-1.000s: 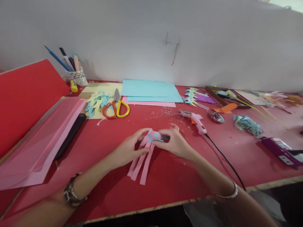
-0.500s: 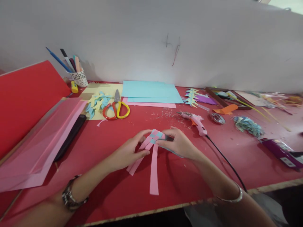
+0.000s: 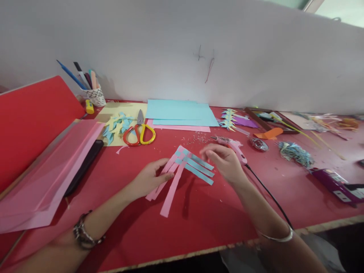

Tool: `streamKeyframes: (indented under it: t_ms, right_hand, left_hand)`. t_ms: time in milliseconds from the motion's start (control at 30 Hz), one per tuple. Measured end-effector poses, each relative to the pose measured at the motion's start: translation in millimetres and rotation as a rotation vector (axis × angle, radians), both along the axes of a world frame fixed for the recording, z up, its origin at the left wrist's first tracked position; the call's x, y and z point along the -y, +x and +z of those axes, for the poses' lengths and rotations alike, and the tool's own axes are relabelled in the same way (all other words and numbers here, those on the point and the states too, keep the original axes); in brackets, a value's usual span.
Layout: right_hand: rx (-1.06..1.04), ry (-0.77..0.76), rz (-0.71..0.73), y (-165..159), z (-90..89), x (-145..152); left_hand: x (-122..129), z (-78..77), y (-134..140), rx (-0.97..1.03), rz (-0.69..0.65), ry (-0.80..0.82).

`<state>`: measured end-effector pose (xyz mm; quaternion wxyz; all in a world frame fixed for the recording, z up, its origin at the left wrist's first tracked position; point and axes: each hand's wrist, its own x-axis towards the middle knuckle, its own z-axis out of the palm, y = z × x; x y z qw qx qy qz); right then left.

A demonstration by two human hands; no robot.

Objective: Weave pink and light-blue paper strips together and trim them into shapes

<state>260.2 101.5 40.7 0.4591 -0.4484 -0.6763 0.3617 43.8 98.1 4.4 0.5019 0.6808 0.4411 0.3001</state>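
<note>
A woven piece of pink and light blue paper strips point(image 3: 182, 156) is held up over the red table, its checkered corner toward the wall. My left hand point(image 3: 152, 178) pinches the pink strips between thumb and fingers on the left side. Long pink ends hang toward me, one of them apart from the others. Three light blue ends point(image 3: 200, 172) fan out to the right. Just above and right of them, my right hand point(image 3: 223, 161) has loosely bent fingers and holds nothing that I can see. Behind it lies a pink glue gun point(image 3: 237, 148), partly covered.
Scissors with red and yellow handles point(image 3: 139, 132) rest beside paper scraps point(image 3: 118, 125). Blue sheets point(image 3: 179, 112) lie along the wall. Pink sheets point(image 3: 54, 170) and a black object point(image 3: 85, 168) are on the left. A purple device point(image 3: 337, 184) sits at right, past the glue gun's cord.
My right hand has let go of the woven strips and moved up and right. The blue ends now show spread out. The pink ends have swung left with my left hand's hold kept.
</note>
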Motion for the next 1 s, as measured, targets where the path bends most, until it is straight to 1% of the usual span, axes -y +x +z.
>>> streamKeyframes:
  t_ms: [67, 133, 233, 433, 633, 733, 833, 933, 1000]
  right_hand:
    - [0.034, -0.019, -0.003, -4.8, -3.7, 0.7]
    - [0.057, -0.026, 0.037, -7.8, -5.7, 2.2]
    - [0.1, 0.01, 0.063, -8.7, -6.1, 3.7]
    - [0.261, 0.114, -0.042, -11.0, -7.9, 4.4]
    - [0.361, 0.134, -0.11, -14.4, -11.5, 6.2]
    - [0.341, 0.128, -0.134, -13.9, -11.6, 6.7]
    - [0.302, 0.125, -0.091, -12.6, -11.3, 6.8]
    - [0.325, 0.175, 0.018, -11.4, -11.7, 6.7]
    - [0.356, 0.216, 0.087, -11.1, -12.5, 6.4]
  left_hand:
    - [-1.2, 0.8, -1.1, -0.01, -0.001, -0.02]
    - [-1.9, 0.7, -2.3, -0.016, 0.008, -0.025]
    - [-2.4, -0.3, -3.5, -0.02, 0.015, -0.024]
    - [-2.9, 3.2, -3.5, -0.001, 0.06, -0.03]
    - [-3.4, 7.1, -2.6, -0.016, 0.11, -0.027]
    - [-3.2, 8.1, -2.4, -0.016, 0.121, -0.043]
    - [-2.8, 8.1, -2.7, 0.0, 0.129, -0.064]
    - [-2.7, 5.8, -4.2, 0.035, 0.17, -0.12]
    - [-3.3, 2.8, -5.8, 0.099, 0.201, -0.17]
